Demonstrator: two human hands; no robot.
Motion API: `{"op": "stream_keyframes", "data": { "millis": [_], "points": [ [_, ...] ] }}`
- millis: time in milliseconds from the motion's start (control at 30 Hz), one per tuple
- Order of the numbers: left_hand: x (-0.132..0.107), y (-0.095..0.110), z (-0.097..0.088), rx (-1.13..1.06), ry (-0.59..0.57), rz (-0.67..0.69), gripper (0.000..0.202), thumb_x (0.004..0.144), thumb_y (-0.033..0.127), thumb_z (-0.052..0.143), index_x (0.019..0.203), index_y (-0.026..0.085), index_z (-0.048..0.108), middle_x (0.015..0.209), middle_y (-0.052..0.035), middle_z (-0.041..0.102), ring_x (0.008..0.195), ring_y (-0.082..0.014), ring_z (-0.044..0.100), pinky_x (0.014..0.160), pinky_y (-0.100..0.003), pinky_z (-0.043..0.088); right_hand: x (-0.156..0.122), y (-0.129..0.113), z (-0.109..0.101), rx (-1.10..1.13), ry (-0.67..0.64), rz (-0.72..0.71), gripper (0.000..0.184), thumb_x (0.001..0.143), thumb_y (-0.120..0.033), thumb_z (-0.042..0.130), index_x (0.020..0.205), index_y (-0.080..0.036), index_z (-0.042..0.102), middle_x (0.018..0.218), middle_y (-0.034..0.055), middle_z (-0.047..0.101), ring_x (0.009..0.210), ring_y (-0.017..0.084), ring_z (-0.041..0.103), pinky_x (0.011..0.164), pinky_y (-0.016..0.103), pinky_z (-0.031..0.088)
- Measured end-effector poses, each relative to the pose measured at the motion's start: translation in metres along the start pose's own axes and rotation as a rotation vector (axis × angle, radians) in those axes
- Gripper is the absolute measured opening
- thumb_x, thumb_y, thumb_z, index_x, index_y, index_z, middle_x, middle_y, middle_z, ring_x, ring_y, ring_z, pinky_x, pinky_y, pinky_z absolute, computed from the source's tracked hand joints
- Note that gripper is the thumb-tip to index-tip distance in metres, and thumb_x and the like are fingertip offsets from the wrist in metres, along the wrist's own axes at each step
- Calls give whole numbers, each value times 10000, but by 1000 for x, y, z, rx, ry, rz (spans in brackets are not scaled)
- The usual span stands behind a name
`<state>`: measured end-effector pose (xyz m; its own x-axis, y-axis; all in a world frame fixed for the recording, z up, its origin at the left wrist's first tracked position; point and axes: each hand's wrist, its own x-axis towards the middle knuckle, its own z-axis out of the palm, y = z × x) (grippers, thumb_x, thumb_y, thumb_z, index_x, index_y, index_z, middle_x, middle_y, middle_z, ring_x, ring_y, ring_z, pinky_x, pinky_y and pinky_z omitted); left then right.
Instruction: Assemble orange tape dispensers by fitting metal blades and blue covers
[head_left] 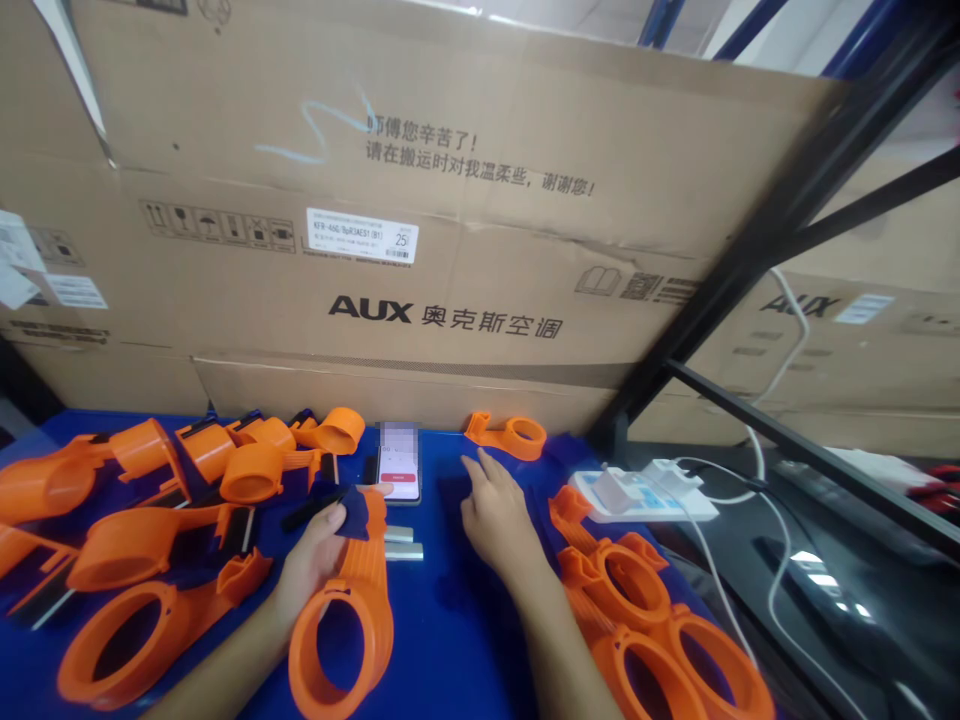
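My left hand point(315, 550) grips an orange tape dispenser point(377, 590) by its upper end, with its ring hanging toward me. A dark blue piece point(355, 518) shows by the thumb. A black strip point(304, 508) lies beside that hand. Two short silvery metal strips point(405, 551) lie on the blue tabletop point(442, 650), just right of the held dispenser. My right hand point(493, 508) is over the table with its fingers extended forward and nothing visible in them. Just beyond it lies another orange dispenser point(510, 436), apart from the fingertips.
Several orange dispensers with black strips point(124, 545) crowd the left. More orange frames point(637, 600) pile up at the right. A phone point(399, 470) stands at the back. A white power strip point(637, 497) with cables sits right. A large cardboard box point(450, 260) walls off the back.
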<state>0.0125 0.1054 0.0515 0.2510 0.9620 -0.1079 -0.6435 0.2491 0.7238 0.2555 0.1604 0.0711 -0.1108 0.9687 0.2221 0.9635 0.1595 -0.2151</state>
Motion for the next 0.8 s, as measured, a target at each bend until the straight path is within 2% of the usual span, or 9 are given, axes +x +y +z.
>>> {"op": "stream_keyframes", "data": {
  "millis": [100,200,300,367,433,500,600,733,800],
  "points": [
    [3,-1,1,-37,37,7,607,837,495,701,1333,146,668,921,-105,747,635,-185,615,560,-279,466,1,-4,-10,325,109,-16,655,913,-86,409,1565,-135,377,1562,172,468,1455,277,434,1189,475,349],
    [3,1,5,-55,54,-25,610,835,511,711,1321,144,674,905,-98,746,591,-163,593,545,-268,461,-2,-14,-24,858,208,11,666,983,-216,446,1619,-228,252,1444,133,588,1328,259,569,1124,476,432],
    [0,2,10,-67,66,-6,572,857,483,709,1318,146,676,869,-84,744,599,-162,599,547,-259,465,-7,-25,-34,1301,176,88,671,983,-366,564,1598,-295,304,1227,65,710,1111,229,680,1049,428,502],
    [-2,1,13,-77,83,2,556,854,456,725,1310,141,681,838,-80,743,614,-171,611,566,-265,486,-9,-32,-35,1450,104,125,667,948,-425,635,1558,-317,389,1074,28,747,1025,226,700,1026,417,521],
    [-2,-1,14,-77,94,-22,550,836,440,750,1289,132,693,823,-84,745,619,-184,622,592,-282,512,-10,-36,-31,1478,38,123,639,933,-436,655,1525,-320,447,983,18,751,1004,234,703,1024,431,521],
    [-2,-2,13,-73,90,-39,547,830,424,759,1286,129,696,846,-95,754,630,-193,634,612,-293,525,-9,-35,-25,1419,11,109,582,929,-403,653,1486,-326,503,1026,22,745,1063,236,690,1045,439,504],
    [-1,-3,10,-69,75,-34,564,830,414,756,1311,126,687,871,-101,759,633,-189,634,595,-279,509,-5,-23,-16,1276,92,115,505,924,-341,620,1425,-308,566,1116,31,726,1104,226,674,1013,413,517],
    [2,-3,5,-83,77,-26,619,833,435,741,1369,138,649,809,-75,738,586,-168,591,552,-263,472,8,2,-2,939,262,128,478,946,-308,504,1413,-221,551,885,26,722,725,195,684,684,324,576],
    [4,-4,4,-81,74,-36,648,815,454,748,1376,146,644,796,-68,735,580,-171,590,554,-271,470,15,9,6,825,303,129,479,939,-278,459,1401,-189,551,863,32,713,691,204,668,664,337,571]
  ]
}}
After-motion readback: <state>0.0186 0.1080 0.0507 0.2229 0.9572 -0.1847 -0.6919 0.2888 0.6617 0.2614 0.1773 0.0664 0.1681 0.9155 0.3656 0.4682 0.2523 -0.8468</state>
